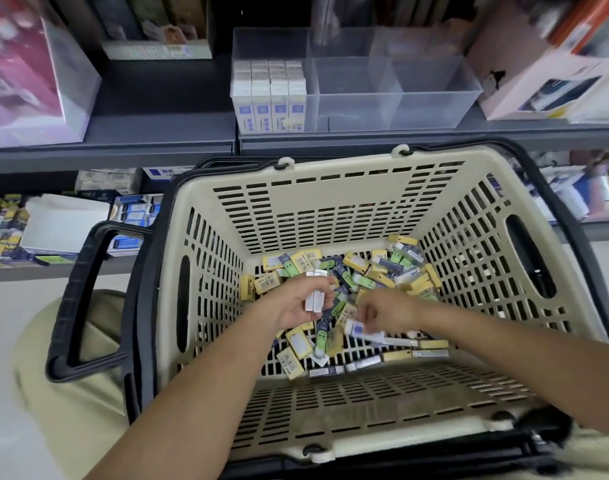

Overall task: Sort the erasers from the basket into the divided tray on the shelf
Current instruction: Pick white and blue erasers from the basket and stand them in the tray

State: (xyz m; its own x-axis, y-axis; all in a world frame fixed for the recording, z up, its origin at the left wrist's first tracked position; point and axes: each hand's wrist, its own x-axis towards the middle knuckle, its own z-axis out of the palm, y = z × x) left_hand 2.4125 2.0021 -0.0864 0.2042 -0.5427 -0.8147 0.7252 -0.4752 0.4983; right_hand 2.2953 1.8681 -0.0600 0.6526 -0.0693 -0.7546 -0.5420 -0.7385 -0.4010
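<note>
A cream basket [330, 188] with black handles [85, 299] is seen just below a grey shelf [157, 133]. A loose pile of erasers [365, 268], in yellow, green and white sleeves, is spread over the basket floor, mostly toward the far wall and the middle.

Both hands are lowered into the basket, just above the pile. The left hand [296, 306] is turned palm up, and its grip is curled round a small stack of white erasers [313, 296], held on end between thumb and fingers; at least 2 can be made out. The right hand [386, 310] is blurred and is placed just to the right, near the left hand but apart from it. Its grip is pinched on 1 blue-banded eraser [356, 329], held low against the pile.

A clear divided tray [400, 98] is set on the shelf, directly beyond the basket. Its leftmost compartment is packed with upright erasers [268, 95] in white and blue sleeves, stood in 4 columns. The tray is flanked by a pink box [36, 81] on the left and a pale box [538, 74] on the right.
</note>
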